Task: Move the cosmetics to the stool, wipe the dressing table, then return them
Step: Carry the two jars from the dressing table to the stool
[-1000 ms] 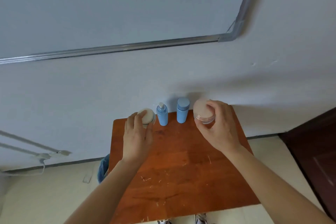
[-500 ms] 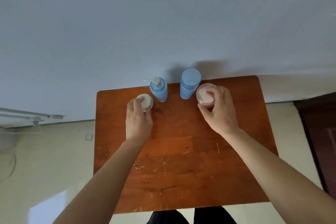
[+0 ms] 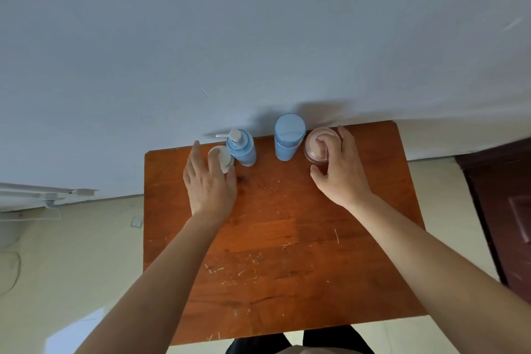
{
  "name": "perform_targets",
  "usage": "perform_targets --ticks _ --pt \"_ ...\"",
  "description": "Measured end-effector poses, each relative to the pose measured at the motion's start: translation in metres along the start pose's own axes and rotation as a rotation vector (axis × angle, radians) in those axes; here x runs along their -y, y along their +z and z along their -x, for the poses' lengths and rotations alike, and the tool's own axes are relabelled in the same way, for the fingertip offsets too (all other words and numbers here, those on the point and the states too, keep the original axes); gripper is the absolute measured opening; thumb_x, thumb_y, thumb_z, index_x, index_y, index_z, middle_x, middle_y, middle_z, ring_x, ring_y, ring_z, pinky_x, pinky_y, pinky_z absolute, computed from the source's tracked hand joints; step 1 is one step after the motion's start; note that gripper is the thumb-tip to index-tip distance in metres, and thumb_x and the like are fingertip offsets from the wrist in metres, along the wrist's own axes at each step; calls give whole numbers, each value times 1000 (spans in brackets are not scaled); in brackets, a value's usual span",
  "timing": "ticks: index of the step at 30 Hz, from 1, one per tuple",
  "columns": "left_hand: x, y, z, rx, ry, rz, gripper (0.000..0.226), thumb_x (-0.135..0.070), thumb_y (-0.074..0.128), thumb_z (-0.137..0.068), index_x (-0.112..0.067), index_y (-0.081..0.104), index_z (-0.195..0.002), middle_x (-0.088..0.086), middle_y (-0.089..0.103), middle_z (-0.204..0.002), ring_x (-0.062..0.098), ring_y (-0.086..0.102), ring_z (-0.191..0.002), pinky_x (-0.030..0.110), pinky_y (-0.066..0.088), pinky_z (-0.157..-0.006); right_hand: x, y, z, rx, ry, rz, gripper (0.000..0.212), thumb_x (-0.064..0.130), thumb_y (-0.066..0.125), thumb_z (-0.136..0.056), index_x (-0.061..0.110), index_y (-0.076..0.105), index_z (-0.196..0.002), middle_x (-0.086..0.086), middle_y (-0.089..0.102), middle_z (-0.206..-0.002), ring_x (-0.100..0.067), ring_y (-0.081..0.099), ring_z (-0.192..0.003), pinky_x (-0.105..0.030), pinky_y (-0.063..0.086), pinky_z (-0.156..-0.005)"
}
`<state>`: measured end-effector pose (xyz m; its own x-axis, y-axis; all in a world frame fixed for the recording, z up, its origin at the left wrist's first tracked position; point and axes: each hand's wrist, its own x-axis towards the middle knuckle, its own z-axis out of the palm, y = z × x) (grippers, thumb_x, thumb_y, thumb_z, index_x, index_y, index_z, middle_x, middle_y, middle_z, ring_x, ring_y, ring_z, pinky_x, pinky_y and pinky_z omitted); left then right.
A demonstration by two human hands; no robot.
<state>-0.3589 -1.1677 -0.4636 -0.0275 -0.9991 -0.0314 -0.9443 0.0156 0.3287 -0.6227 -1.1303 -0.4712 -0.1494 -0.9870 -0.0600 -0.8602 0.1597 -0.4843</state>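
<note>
On the scratched brown wooden table (image 3: 287,238), the cosmetics stand in a row along its far edge by the wall. From left: a small white jar (image 3: 225,158), a blue pump bottle (image 3: 242,151), a blue capped bottle (image 3: 288,138) and a pink jar (image 3: 314,144). My left hand (image 3: 209,184) lies over the white jar with fingers spread and loose. My right hand (image 3: 340,172) curls over the pink jar, fingers on its lid and far side, thumb at its near side. Both jars rest on the table.
A pale wall rises directly behind the table. A dark wooden door (image 3: 505,210) is at the right. White pipes or trunking (image 3: 43,195) run low along the wall at the left, above the cream floor. My legs show under the table's near edge.
The two jars came down onto the table's back edge beside the blue bottles. My left fingers have spread off the white jar. The view tipped downward.
</note>
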Motion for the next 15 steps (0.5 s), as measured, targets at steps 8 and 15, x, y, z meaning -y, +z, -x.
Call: perform_targets --ticks 8,15 --pt "-9 -101 3 -224 270 -78 59 -43 34 -100 -15 26 -150 16 14 -161 33 5 -149 61 11 -117 46 -77 19 -230 -73 197 49 35 47 -101 14 40 -145 -19 26 -158 -35 31 -144 -48 36 -114" --pt "-55 -153 6 -426 526 81 62 -45 35 -100 -12 26 -152 19 15 -160 35 7 -149 60 9 -117 75 -152 66 -497 46 287 60 46 35 -103 20 20 -156 -13 8 -165 -30 14 -151 -47 21 -121"
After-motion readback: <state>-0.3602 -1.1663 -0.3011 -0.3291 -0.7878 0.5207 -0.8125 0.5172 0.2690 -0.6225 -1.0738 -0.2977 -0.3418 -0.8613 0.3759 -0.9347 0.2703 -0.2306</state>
